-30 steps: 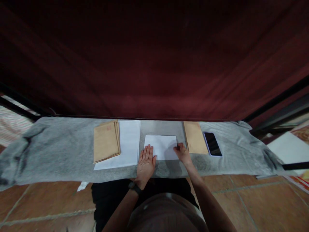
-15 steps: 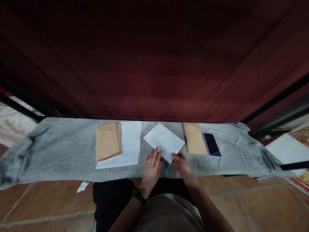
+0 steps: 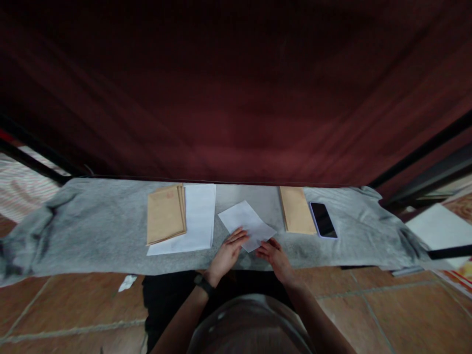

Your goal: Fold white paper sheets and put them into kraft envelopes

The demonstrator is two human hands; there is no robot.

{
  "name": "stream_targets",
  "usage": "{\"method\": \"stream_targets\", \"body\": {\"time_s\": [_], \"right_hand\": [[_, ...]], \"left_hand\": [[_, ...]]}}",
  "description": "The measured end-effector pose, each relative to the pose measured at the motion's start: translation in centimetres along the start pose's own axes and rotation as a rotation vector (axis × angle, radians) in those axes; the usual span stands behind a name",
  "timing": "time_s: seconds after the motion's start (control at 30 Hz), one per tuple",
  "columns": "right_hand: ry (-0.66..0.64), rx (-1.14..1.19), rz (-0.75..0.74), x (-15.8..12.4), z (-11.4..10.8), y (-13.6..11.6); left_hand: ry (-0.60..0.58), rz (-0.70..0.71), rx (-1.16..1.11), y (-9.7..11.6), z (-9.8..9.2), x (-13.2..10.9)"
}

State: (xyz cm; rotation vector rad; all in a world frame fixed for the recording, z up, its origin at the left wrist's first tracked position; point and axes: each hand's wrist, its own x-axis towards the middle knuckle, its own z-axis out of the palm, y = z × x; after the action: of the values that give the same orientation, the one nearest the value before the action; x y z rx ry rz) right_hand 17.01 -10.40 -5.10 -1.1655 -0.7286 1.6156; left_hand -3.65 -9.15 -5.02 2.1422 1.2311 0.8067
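A white sheet of paper (image 3: pixel 245 220) lies at a slant on the grey cloth (image 3: pixel 103 223), between my hands. My left hand (image 3: pixel 228 250) rests on its lower left part, fingers extended and pointing right. At its lower right edge, my right hand (image 3: pixel 275 254) has its fingers on the paper, and the edge seems pinched there, though the thumb is hard to see. Left of the sheet, several brown envelopes (image 3: pixel 165 215) overlap larger white sheets (image 3: pixel 200 216). More brown envelopes (image 3: pixel 298 211) lie to the right.
A phone with a pale purple case (image 3: pixel 323 220) lies right of the right-hand envelopes. A dark red curtain (image 3: pixel 236 123) rises along the far edge of the cloth. A crumpled white scrap (image 3: pixel 127 282) is on the tiled floor (image 3: pixel 81 305).
The central sheet's far corner has come nearer to me and the sheet looks smaller. My left hand has turned to the right across it, and my right hand has shifted slightly left and nearer.
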Motion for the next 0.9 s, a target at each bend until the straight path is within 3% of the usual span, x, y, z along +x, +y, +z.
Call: {"method": "stream_targets", "body": {"time_s": [0.13, 0.23, 0.43, 0.53, 0.7, 0.9], "right_hand": [[0.130, 0.044, -0.056, -0.2, -1.7, -0.7], [0.086, -0.048, -0.110, -0.2, -3.2, -0.8], [0.030, -0.784, -0.512, 0.7, -4.2, -0.1], [-0.021, -1.007, -0.645, 1.4, -3.7, -0.6], [-0.082, -1.004, -0.640, 2.0, -3.8, -1.8], [-0.200, -1.012, -0.635, 1.1, -4.6, -1.7]], "left_hand": [[0.024, -0.043, -0.080, -0.2, -1.0, 0.0], [0.074, -0.076, -0.083, -0.6, -1.2, -0.4], [0.067, -0.106, 0.032, -0.6, -1.0, -1.6], [0.085, -0.136, -0.012, -0.5, -1.1, -2.0], [0.048, -0.137, -0.044, -0.9, -1.5, -2.4], [0.131, -0.075, 0.077, -1.7, -1.5, -3.5]]}}
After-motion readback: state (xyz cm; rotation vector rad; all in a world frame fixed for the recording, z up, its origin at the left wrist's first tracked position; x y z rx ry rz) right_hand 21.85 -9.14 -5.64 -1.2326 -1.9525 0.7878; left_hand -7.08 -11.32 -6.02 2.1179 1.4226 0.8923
